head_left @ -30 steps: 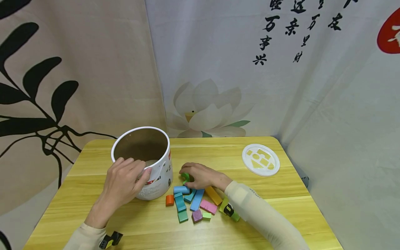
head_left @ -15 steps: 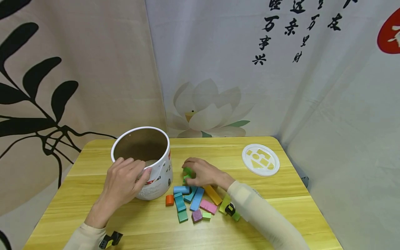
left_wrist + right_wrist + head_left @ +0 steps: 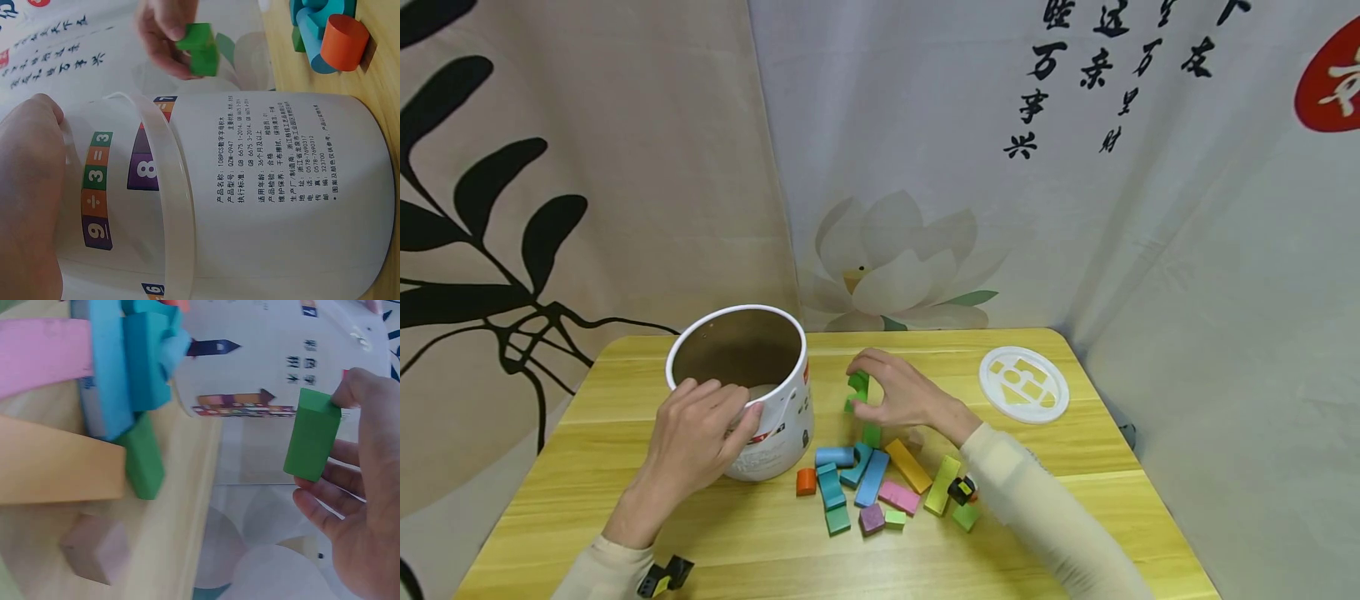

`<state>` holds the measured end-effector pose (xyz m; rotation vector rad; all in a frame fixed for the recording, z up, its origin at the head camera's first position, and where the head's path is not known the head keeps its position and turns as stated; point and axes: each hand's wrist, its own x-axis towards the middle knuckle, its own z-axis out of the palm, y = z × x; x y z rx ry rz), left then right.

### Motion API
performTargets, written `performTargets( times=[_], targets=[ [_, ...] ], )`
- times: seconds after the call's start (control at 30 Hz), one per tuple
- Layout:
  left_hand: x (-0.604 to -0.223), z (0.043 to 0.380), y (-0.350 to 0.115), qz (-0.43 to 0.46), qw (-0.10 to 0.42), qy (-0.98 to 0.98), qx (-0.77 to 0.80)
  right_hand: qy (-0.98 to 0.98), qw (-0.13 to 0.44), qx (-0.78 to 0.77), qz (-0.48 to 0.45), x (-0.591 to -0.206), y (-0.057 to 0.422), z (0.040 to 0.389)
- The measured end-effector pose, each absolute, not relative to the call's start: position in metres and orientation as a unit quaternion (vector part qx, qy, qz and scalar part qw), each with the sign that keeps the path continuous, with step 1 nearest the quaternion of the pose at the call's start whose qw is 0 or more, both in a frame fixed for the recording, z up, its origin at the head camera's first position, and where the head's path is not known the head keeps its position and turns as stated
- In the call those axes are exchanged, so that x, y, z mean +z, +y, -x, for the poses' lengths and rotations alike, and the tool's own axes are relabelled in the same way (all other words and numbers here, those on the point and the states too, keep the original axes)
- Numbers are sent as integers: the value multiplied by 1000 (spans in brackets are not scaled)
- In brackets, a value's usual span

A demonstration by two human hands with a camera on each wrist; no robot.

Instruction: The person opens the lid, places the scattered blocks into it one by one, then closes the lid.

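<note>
My left hand [image 3: 703, 425] grips the near rim of a white printed bucket [image 3: 782, 433], fingers over the edge and thumb outside. In the left wrist view, the bucket's printed wall [image 3: 275, 237] and handle fill most of the picture. My right hand [image 3: 902, 392] pinches a green arch-shaped toy block [image 3: 858, 392] between thumb and fingers, raised above the table, right of the bucket. The right wrist view shows one flat side of this green block [image 3: 312, 434]. Below the right hand lie loose blocks, among them another green block [image 3: 872, 434] and a blue cylinder [image 3: 835, 457].
Several coloured blocks spread over the wooden table [image 3: 700, 542], including an orange bar [image 3: 908, 467], a pink block [image 3: 899, 497], a purple cube [image 3: 872, 519] and a red-orange cylinder [image 3: 806, 482]. A white cut-out lid [image 3: 992, 379] lies at the back right. A printed curtain hangs behind.
My right hand has lifted the green arch block off the table and moved back and slightly right, uncovering another green block. The left hand stays on the bucket rim.
</note>
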<state>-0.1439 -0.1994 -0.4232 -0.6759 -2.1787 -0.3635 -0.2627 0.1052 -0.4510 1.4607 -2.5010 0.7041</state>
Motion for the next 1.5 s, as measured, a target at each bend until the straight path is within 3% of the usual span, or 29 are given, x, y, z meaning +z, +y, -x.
performTargets(
  times=[0.67,1.13,1.5],
  targets=[
    [-424,144,-200,270,407,-861,-142,-731,232,332,-550,-373,92,277],
    [-424,144,-201,268,404,-863,-142,-722,238,327,-562,-343,52,277],
    [-423,145,-201,274,415,-856,-141,-736,200,304,-570,-331,18,277]
  ],
)
